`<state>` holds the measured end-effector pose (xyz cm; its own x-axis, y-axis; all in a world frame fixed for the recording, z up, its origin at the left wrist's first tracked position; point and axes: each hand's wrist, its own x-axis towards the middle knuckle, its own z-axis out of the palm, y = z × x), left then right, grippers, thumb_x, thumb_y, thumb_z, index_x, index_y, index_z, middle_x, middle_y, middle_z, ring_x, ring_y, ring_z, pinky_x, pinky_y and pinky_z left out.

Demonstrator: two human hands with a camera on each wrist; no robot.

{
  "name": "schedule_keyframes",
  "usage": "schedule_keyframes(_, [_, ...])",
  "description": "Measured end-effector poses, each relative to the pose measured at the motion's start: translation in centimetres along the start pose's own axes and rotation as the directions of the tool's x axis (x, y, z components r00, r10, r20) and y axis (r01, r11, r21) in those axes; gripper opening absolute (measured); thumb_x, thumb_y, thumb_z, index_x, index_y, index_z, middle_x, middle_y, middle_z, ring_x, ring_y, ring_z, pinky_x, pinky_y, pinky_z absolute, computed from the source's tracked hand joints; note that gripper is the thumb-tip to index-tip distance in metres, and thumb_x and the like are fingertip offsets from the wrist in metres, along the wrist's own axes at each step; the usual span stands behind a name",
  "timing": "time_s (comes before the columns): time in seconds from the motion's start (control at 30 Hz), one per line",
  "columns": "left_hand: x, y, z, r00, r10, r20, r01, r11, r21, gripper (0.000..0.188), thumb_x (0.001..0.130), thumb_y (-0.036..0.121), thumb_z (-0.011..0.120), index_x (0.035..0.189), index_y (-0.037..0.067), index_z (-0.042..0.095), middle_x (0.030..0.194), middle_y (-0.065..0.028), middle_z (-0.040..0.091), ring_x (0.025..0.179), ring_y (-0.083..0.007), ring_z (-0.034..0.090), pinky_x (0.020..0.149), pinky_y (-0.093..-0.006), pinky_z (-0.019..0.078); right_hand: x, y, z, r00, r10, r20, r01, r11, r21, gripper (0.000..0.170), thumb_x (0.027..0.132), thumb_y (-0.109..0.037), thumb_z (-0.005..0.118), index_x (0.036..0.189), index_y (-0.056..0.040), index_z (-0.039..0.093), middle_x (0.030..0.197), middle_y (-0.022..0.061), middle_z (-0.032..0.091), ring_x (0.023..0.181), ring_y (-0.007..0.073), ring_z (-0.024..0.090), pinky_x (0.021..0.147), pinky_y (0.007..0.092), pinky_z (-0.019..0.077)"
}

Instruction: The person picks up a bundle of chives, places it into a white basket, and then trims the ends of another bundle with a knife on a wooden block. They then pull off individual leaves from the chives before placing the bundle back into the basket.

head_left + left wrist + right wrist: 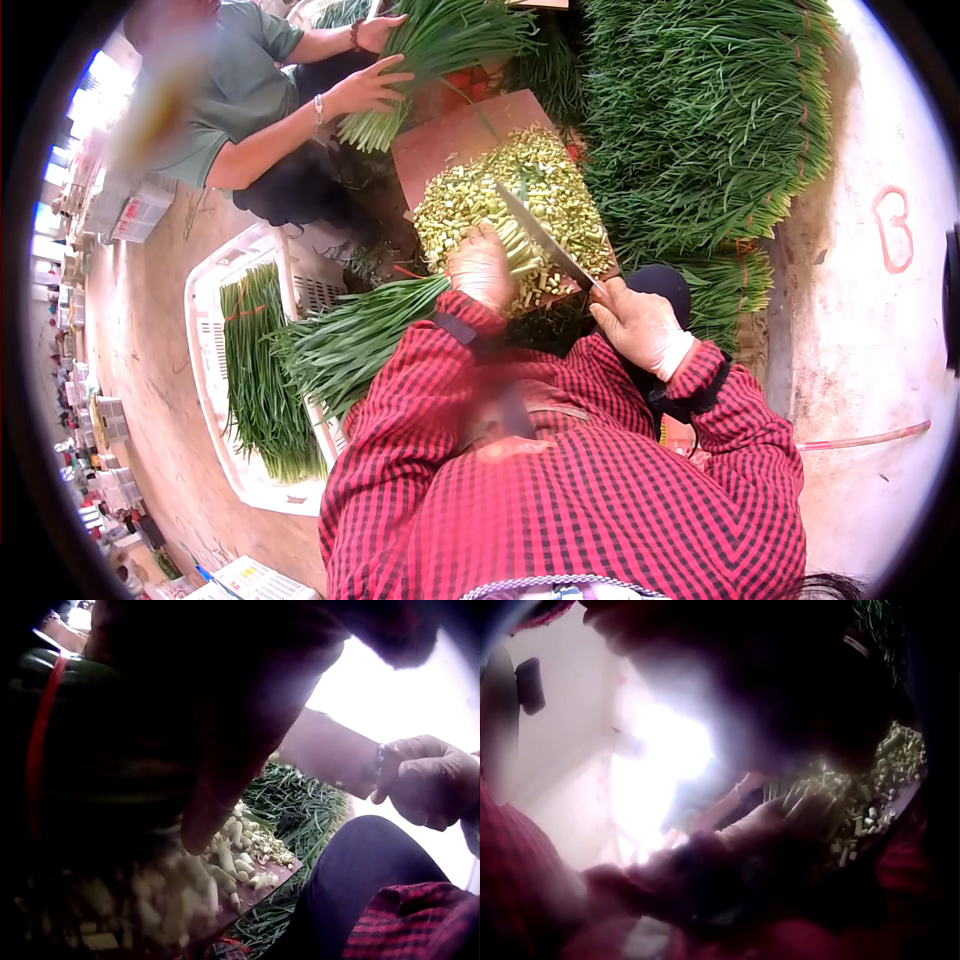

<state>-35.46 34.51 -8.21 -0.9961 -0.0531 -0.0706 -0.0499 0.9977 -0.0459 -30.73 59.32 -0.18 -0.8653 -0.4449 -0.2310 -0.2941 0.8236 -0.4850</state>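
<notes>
My gloved left hand point(480, 268) grips a bundle of long green garlic chives point(375, 335) near its pale stem ends, which lie over a board point(430, 150). The leaves trail left past my sleeve. Chopped pale stem pieces point(455, 205) cover most of the board. My gloved right hand point(640, 325) holds a knife point(548, 243) by the handle, its blade slanting across the pile just right of the stem ends. In the left wrist view, the broad blade point(330, 754) shows beside the shadowed bundle, which has a red band point(45, 735). The right wrist view is mostly dark.
A seated person's hands point(365, 90) hold another chive bundle point(450, 45) beyond the board. Tied chives point(700, 120) are stacked high at right. At left stands a white plastic crate point(205, 385) with a banded bundle point(260, 370) inside. My knee point(662, 285) is beside the right hand.
</notes>
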Motion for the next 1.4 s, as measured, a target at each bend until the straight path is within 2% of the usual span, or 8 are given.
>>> schedule_keyframes(0.2, [0.0, 0.2, -0.7, 0.999, 0.041, 0.009, -0.042, 0.996, 0.073, 0.062, 0.066, 0.056, 0.090, 0.097, 0.008, 0.065, 0.076, -0.0064, 0.067, 0.073, -0.0172, 0.067, 0.068, -0.0363, 0.0562, 1.2, 0.4, 0.4, 0.991, 0.023, 0.131, -0.020, 1.000, -0.024, 0.034, 0.104, -0.034, 0.052, 0.112, -0.0017, 0.050, 0.082, 0.0236, 0.070, 0.080, 0.0444, 0.069, 0.073, 0.0548, 0.0532])
schedule_keyframes(0.53, [0.5, -0.3, -0.3, 0.989, 0.133, -0.069, -0.134, 0.991, -0.019, 0.052, 0.064, 0.045, 0.092, 0.089, 0.007, 0.068, 0.076, -0.0087, 0.066, 0.071, -0.0238, 0.067, 0.071, -0.0391, 0.0548, 5.2, 0.7, 1.1, 0.936, 0.102, 0.337, -0.099, 0.995, -0.024, 0.040, 0.102, -0.035, 0.055, 0.114, 0.0031, 0.049, 0.101, 0.0247, 0.072, 0.096, 0.0434, 0.069, 0.084, 0.0522, 0.0536])
schedule_keyframes(0.77, [0.9, -0.6, 1.1, 0.989, 0.134, 0.057, -0.125, 0.982, -0.138, 0.058, 0.068, 0.036, 0.085, 0.112, 0.006, 0.061, 0.104, -0.0153, 0.068, 0.102, -0.0327, 0.065, 0.084, -0.0458, 0.0525, 12.6, 1.6, 12.1, 0.976, 0.141, 0.168, -0.147, 0.989, 0.028, 0.030, 0.092, -0.019, 0.055, 0.112, 0.0033, 0.060, 0.093, 0.0272, 0.072, 0.090, 0.0441, 0.071, 0.081, 0.0526, 0.0551])
schedule_keyframes(1.03, [-4.3, -5.6, -0.5, 0.953, 0.212, -0.214, -0.268, 0.923, -0.277, 0.117, 0.059, 0.036, 0.092, 0.155, 0.005, 0.032, 0.128, -0.0228, 0.062, 0.110, -0.0403, 0.065, 0.097, -0.0458, 0.0512, 11.2, 0.7, 6.4, 0.974, 0.066, 0.216, -0.099, 0.984, 0.148, 0.043, 0.094, -0.038, 0.057, 0.121, -0.0055, 0.064, 0.112, 0.0220, 0.072, 0.105, 0.0389, 0.070, 0.093, 0.0497, 0.0521])
schedule_keyframes(1.1, [-6.1, -8.1, -0.7, 0.991, 0.118, 0.070, -0.096, 0.961, -0.260, 0.110, 0.058, 0.028, 0.089, 0.154, 0.011, 0.038, 0.113, -0.0183, 0.067, 0.104, -0.0378, 0.066, 0.090, -0.0467, 0.0531, 10.0, -0.2, 1.8, 0.942, 0.125, 0.312, -0.157, 0.984, 0.081, 0.050, 0.093, -0.046, 0.052, 0.120, -0.0048, 0.064, 0.114, 0.0214, 0.071, 0.104, 0.0372, 0.069, 0.092, 0.0485, 0.0524])
schedule_keyframes(1.23, [-8.4, -9.2, -1.8, 0.961, 0.274, -0.040, -0.277, 0.942, -0.188, 0.078, 0.067, 0.021, 0.079, 0.140, 0.011, 0.053, 0.105, -0.0160, 0.068, 0.099, -0.0359, 0.067, 0.086, -0.0466, 0.0530, 8.5, -4.1, -1.8, 0.940, -0.325, -0.102, 0.316, 0.944, -0.094, 0.068, 0.084, -0.052, 0.069, 0.127, -0.0012, 0.060, 0.111, 0.0223, 0.068, 0.112, 0.0399, 0.063, 0.098, 0.0467, 0.0485])
schedule_keyframes(1.3, [-9.5, -8.0, -4.2, 0.933, 0.344, -0.106, -0.359, 0.916, -0.181, 0.067, 0.071, 0.017, 0.073, 0.135, 0.009, 0.056, 0.105, -0.0152, 0.068, 0.099, -0.0341, 0.067, 0.088, -0.0455, 0.0518, 6.9, -8.0, -1.6, 0.801, -0.597, -0.040, 0.548, 0.760, -0.350, 0.082, 0.073, -0.053, 0.077, 0.128, 0.0051, 0.057, 0.117, 0.0240, 0.064, 0.119, 0.0404, 0.058, 0.112, 0.0507, 0.0385])
schedule_keyframes(1.4, [-11.4, -6.4, -7.9, 0.912, 0.357, -0.204, -0.395, 0.897, -0.198, 0.055, 0.076, 0.010, 0.064, 0.130, 0.006, 0.058, 0.109, -0.0119, 0.067, 0.103, -0.0290, 0.065, 0.094, -0.0431, 0.0478, 6.1, -10.2, 2.7, 0.835, -0.509, 0.209, 0.550, 0.762, -0.343, 0.102, 0.068, -0.052, 0.081, 0.143, 0.0070, 0.044, 0.125, 0.0255, 0.063, 0.123, 0.0413, 0.059, 0.115, 0.0490, 0.0386])
